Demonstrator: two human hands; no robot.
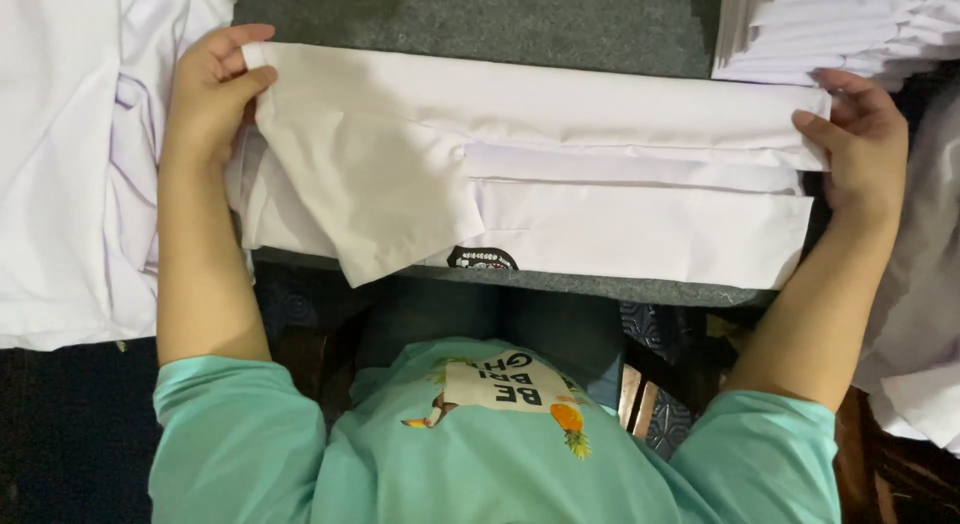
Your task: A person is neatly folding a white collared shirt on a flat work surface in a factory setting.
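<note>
So the white shirt (520, 174) is lying across the grey table (480, 19), stretched left to right between both hands, and it looks mostly folded already. The sides seem tucked in, the body is a long flat band, and a sleeve flap hangs diagonally off the near edge on the left. I'd say what's left is squaring it up and maybe one more fold, then it's stack material.

Left hand (212, 89) is pinching the far left corner of the cloth between thumb and fingers. Right hand (862, 144) clamps the right end, thumb on top, fingers curled behind the edge.

A pile of folded white garments (840, 29) sits at the far right, cut off by the frame, so no idea how tall it is. Loose white fabric (70, 164) is heaped on the left, and more drapes at the right edge. A dark patch at the shirt's near edge is half hidden, can't make it out. Under the table it's too dark to read.
</note>
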